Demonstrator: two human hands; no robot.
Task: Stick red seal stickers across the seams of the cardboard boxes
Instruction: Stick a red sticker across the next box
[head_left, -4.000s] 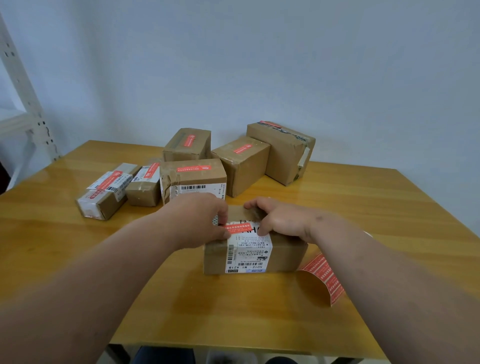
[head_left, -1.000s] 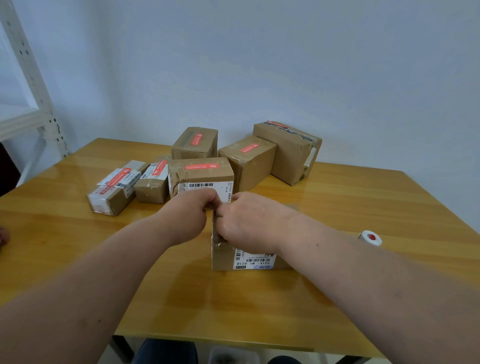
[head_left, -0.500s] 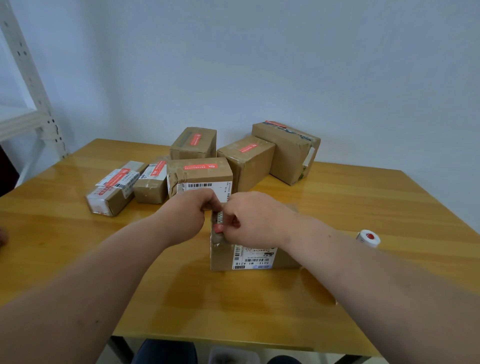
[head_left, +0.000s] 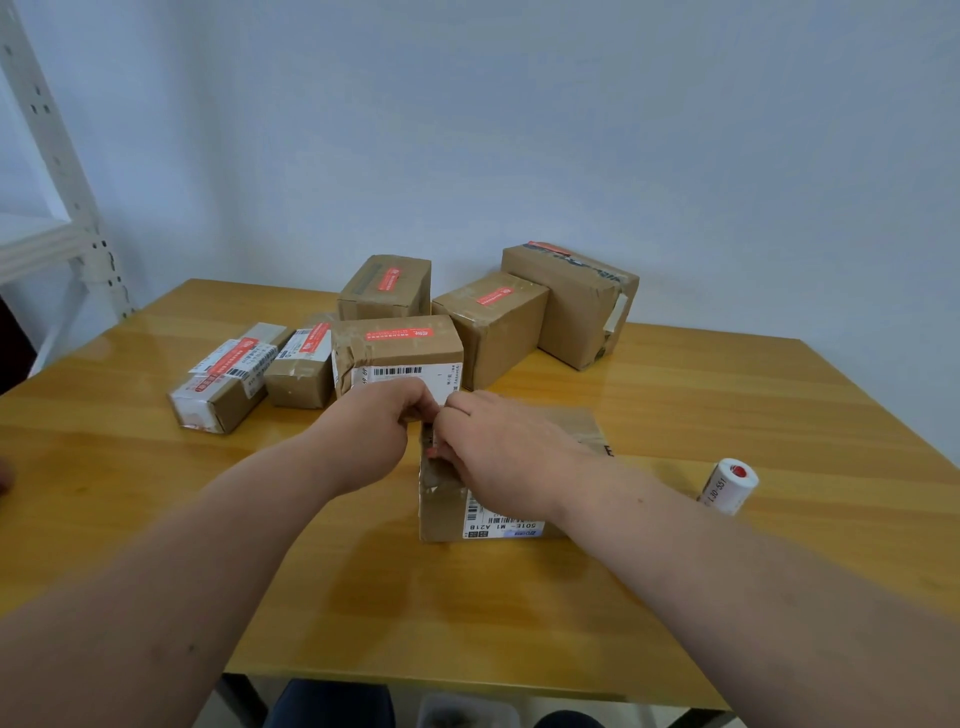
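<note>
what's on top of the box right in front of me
Both hands: the left hand and right hand meet at the near box's top left edge. A bit of red shows by the right fingers. Whatever else lies on its top there is covered.

We see brown cardboard boxes (head_left: 493, 330), red seal stickers (head_left: 399, 334), white barcode label (head_left: 405, 375), glossy honey-yellow tabletop (head_left: 727, 415), white sticker roll (head_left: 727, 486) with red core, pale blue-grey wall (head_left: 519, 130).

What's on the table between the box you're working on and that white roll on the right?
Nothing: in the head view, only bare wooden table shows between the near box and the white roll.
</note>
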